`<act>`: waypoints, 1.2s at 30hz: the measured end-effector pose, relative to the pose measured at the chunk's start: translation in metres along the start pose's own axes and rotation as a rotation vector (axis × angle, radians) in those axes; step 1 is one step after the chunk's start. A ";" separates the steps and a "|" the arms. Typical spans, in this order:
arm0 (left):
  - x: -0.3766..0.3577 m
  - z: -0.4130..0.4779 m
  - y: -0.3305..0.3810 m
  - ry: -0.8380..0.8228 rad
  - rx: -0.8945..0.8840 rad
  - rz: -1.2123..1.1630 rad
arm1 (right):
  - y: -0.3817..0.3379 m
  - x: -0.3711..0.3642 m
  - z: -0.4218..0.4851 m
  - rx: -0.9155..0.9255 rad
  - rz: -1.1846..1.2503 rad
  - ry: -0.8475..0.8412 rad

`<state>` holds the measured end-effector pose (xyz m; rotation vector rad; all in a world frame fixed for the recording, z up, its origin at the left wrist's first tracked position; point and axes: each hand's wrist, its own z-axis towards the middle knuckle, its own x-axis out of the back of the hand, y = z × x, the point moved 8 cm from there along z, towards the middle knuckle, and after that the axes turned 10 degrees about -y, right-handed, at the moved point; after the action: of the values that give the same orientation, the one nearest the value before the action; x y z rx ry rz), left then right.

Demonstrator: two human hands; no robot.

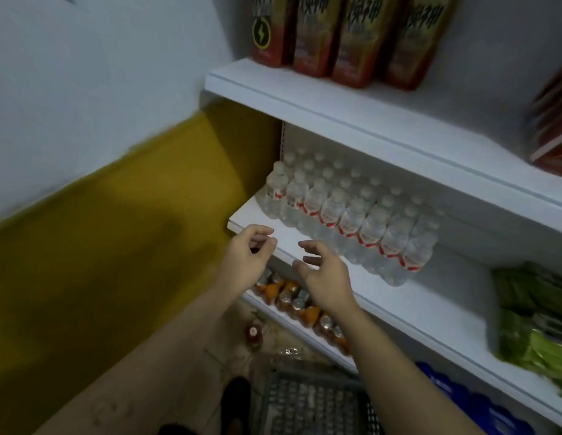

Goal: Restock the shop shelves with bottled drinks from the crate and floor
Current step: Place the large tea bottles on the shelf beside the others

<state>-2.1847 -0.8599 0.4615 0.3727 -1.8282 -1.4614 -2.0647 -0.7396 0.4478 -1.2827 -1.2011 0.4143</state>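
Hovering at the front edge of the white shelf, left hand and right hand have loose, empty grips; the red-capped brown bottle stands seemingly upright on the floor below, nearer the left.

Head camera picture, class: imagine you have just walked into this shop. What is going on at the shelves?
A person holds both bare hands out at the front edge of the middle shelf, where clear water bottles stand in rows. The left hand and the right hand hold nothing, and their fingers are loosely curled. Orange drink bottles line the shelf below. A grey crate and one loose bottle are on the floor.
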 end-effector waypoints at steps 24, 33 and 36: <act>-0.073 0.070 -0.434 -0.217 0.550 -0.073 | 0.392 -0.309 0.155 -0.583 -0.400 -0.484; -0.102 0.066 -0.521 -0.323 0.646 -0.088 | 0.490 -0.372 0.178 -0.702 -0.524 -0.557; -0.103 0.058 -0.547 -0.341 0.681 -0.089 | 0.509 -0.389 0.181 -0.703 -0.609 -0.600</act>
<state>-2.2772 -0.9198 -0.0870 0.5608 -2.6011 -0.9533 -2.1867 -0.8026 -0.2039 -1.3082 -2.3001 -0.1121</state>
